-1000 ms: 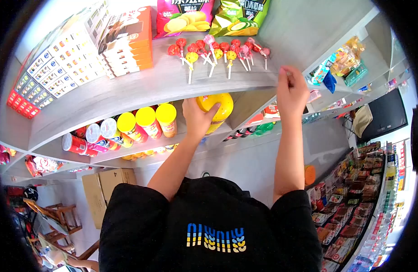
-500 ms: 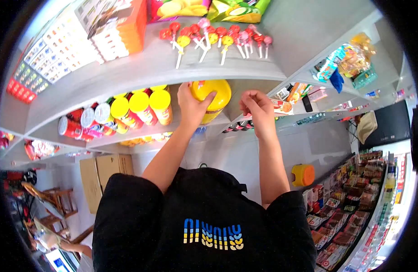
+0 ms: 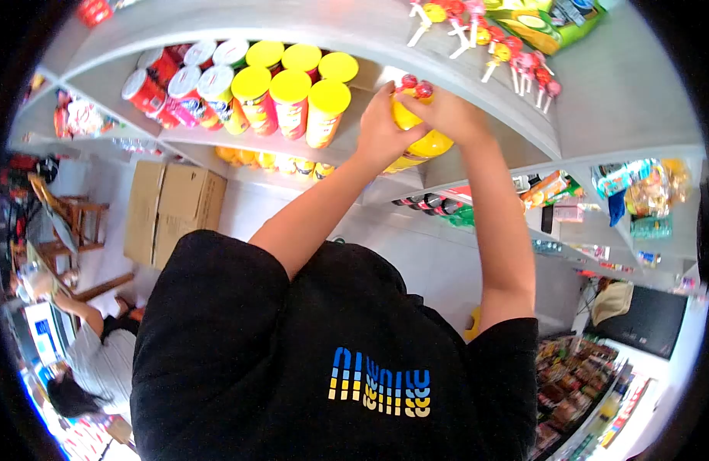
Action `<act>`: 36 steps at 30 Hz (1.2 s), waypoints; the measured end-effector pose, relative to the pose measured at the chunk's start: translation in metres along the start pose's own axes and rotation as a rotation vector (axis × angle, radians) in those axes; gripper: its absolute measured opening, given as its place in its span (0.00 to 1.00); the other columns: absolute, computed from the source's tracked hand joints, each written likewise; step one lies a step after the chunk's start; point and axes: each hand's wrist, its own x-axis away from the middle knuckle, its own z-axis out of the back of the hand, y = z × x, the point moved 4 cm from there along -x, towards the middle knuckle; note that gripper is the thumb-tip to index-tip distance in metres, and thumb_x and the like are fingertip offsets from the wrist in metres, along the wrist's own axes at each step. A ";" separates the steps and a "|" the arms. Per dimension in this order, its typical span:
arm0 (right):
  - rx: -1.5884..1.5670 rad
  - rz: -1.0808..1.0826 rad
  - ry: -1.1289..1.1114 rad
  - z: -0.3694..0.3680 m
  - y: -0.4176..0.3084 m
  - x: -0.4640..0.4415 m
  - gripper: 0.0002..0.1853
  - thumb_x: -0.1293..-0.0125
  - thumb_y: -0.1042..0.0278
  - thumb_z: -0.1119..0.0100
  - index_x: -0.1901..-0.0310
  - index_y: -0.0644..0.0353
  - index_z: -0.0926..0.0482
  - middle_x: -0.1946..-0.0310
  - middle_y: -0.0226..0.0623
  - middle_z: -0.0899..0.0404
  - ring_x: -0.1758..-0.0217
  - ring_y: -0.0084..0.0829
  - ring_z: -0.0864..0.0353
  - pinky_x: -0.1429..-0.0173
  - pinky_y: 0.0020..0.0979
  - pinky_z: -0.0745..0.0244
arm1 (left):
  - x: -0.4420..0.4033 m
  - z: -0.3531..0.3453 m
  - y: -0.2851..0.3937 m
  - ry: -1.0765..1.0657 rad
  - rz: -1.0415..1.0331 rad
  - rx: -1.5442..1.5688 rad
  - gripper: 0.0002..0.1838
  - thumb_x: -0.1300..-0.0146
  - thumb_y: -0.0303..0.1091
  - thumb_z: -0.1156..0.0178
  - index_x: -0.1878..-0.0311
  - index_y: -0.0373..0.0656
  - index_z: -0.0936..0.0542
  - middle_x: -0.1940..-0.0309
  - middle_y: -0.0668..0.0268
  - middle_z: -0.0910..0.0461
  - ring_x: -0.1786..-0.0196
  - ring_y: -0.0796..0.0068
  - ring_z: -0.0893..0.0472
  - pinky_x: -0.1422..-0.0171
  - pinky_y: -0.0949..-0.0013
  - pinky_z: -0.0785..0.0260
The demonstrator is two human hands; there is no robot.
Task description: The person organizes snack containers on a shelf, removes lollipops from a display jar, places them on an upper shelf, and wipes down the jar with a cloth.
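Note:
A yellow jar [image 3: 433,144] stands in the shelf compartment to the right of the lidded canisters. Two red round candies, apparently lollipop heads [image 3: 416,89], show at its top between my hands. My left hand [image 3: 382,129] grips the jar's left side, thumb across its front. From the right, my right hand [image 3: 453,115] reaches over the jar's top, its fingers curled beside the red candies and partly hidden. Just left of my left hand are several chip canisters [image 3: 328,100] with yellow lids. More lollipops [image 3: 502,54] lie loose on the shelf above.
The curved upper shelf edge [image 3: 477,100] hangs close over my hands. A green snack bag [image 3: 546,27] lies on that shelf. Dark bottles [image 3: 439,203] stand lower right. A cardboard box [image 3: 174,211] is on the floor, and another person [image 3: 104,353] sits at lower left.
My right hand has moved in from beside the jar onto its top, while my left hand stays on it. Red candies now show there. The view has turned, shifting the upper shelf's contents rightward.

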 end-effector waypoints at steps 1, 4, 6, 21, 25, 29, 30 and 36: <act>-0.004 0.026 -0.021 -0.004 0.004 -0.005 0.26 0.44 0.50 0.36 0.47 0.57 0.23 0.57 0.44 0.18 0.54 0.44 0.19 0.48 0.38 0.26 | 0.001 -0.001 0.000 -0.011 -0.006 0.002 0.50 0.61 0.49 0.26 0.38 0.27 0.36 0.45 0.43 0.27 0.42 0.48 0.25 0.39 0.56 0.33; 0.140 0.246 0.000 -0.009 0.002 -0.013 0.21 0.39 0.56 0.40 0.47 0.58 0.23 0.62 0.44 0.20 0.59 0.41 0.19 0.52 0.38 0.26 | 0.003 -0.001 -0.002 0.034 0.009 -0.038 0.52 0.61 0.53 0.25 0.37 0.29 0.36 0.45 0.45 0.27 0.42 0.49 0.26 0.38 0.56 0.34; 0.076 0.323 -0.044 -0.008 -0.003 -0.017 0.20 0.38 0.58 0.40 0.47 0.58 0.23 0.63 0.44 0.20 0.59 0.42 0.20 0.52 0.39 0.26 | 0.004 0.000 0.001 0.014 0.025 -0.084 0.53 0.60 0.54 0.25 0.36 0.31 0.37 0.45 0.48 0.26 0.41 0.51 0.27 0.36 0.56 0.36; -0.067 0.511 -0.123 -0.007 -0.006 -0.032 0.10 0.39 0.69 0.39 0.58 0.65 0.22 0.66 0.47 0.20 0.63 0.46 0.21 0.56 0.38 0.26 | 0.007 0.000 0.001 0.030 0.026 -0.081 0.40 0.56 0.52 0.27 0.44 0.38 0.29 0.51 0.52 0.24 0.46 0.54 0.23 0.40 0.59 0.32; -0.113 0.514 -0.112 -0.004 -0.008 -0.031 0.11 0.39 0.68 0.38 0.58 0.64 0.21 0.64 0.46 0.19 0.63 0.45 0.19 0.57 0.37 0.25 | 0.007 0.001 0.002 0.024 0.054 -0.077 0.41 0.56 0.53 0.27 0.43 0.37 0.29 0.50 0.51 0.24 0.46 0.54 0.23 0.39 0.60 0.32; -0.047 0.559 -0.094 -0.002 -0.008 -0.032 0.11 0.39 0.66 0.38 0.58 0.61 0.21 0.63 0.44 0.18 0.63 0.45 0.19 0.58 0.37 0.24 | 0.007 0.001 0.001 0.001 0.103 -0.062 0.43 0.57 0.55 0.27 0.42 0.36 0.29 0.48 0.49 0.24 0.45 0.54 0.24 0.38 0.60 0.33; -0.050 0.565 -0.097 -0.003 -0.007 -0.032 0.11 0.39 0.66 0.38 0.58 0.61 0.21 0.63 0.44 0.18 0.63 0.45 0.19 0.58 0.37 0.24 | 0.007 0.001 0.002 0.006 0.100 -0.084 0.44 0.58 0.55 0.27 0.42 0.36 0.29 0.48 0.49 0.24 0.44 0.54 0.24 0.38 0.60 0.33; -0.070 0.536 -0.055 -0.003 -0.005 -0.030 0.11 0.39 0.64 0.38 0.57 0.60 0.20 0.62 0.43 0.18 0.61 0.43 0.18 0.57 0.36 0.23 | 0.009 0.001 0.002 0.025 0.099 -0.100 0.46 0.59 0.57 0.27 0.41 0.35 0.30 0.47 0.48 0.25 0.43 0.53 0.24 0.38 0.60 0.33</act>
